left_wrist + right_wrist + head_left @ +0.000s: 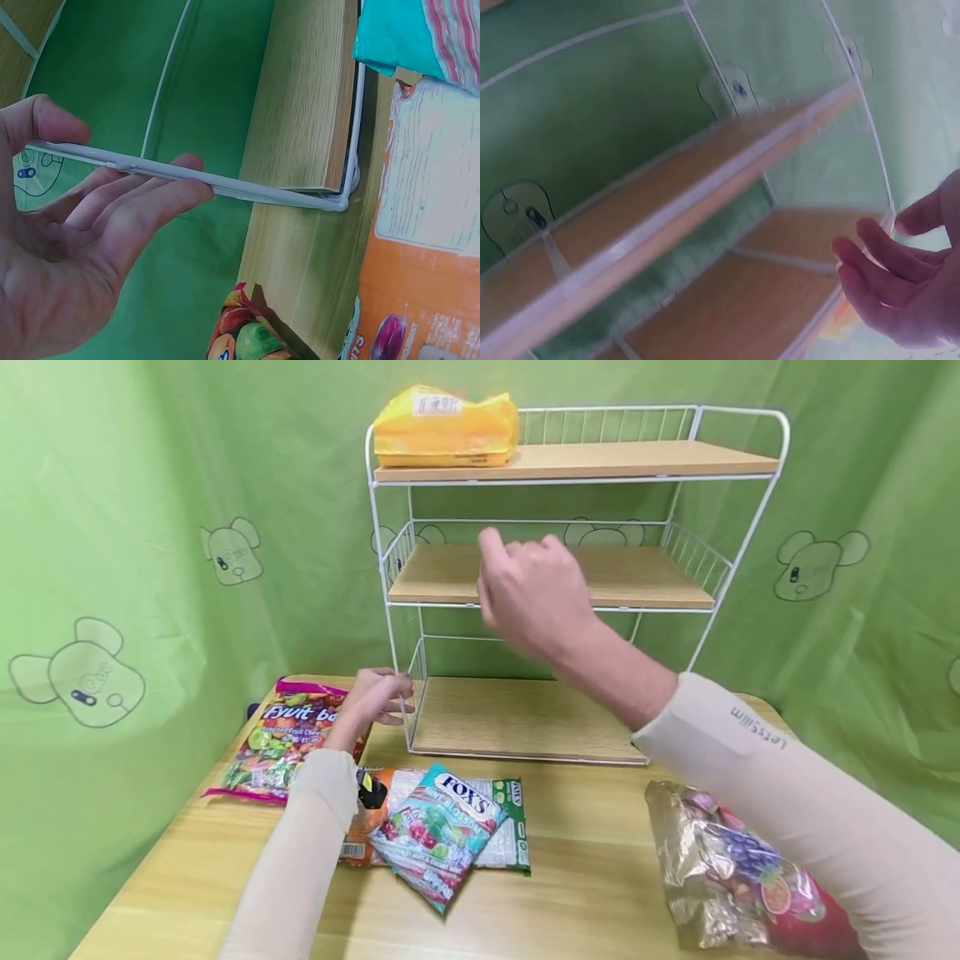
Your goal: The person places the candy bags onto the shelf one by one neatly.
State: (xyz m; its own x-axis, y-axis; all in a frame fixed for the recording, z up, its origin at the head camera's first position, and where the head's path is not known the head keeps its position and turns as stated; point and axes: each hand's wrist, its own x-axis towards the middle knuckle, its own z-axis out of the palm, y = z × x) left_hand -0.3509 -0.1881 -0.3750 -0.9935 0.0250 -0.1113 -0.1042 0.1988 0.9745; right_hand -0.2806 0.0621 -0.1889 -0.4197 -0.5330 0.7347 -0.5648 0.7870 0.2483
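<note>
A three-tier rack (525, 718) with wooden boards and a white metal frame stands on the table. My left hand (372, 697) grips its left front post (247, 187), thumb on one side and fingers on the other. In front of the middle shelf (637, 578), my right hand (536, 589) is raised in the air; its loosely curled fingers (870, 281) hold nothing in the right wrist view. A yellow-orange bag (446, 431) lies on the left end of the top shelf. Near my left hand is a Fyvit fruit chew bag (288, 735).
A teal Fox's candy bag (442, 835) lies over orange and green packets (513, 827) before the rack. At the right front rests a shiny fruit-print bag (750, 868), partly covered by my right sleeve. Green curtain (112, 527) hangs around the table (585, 852).
</note>
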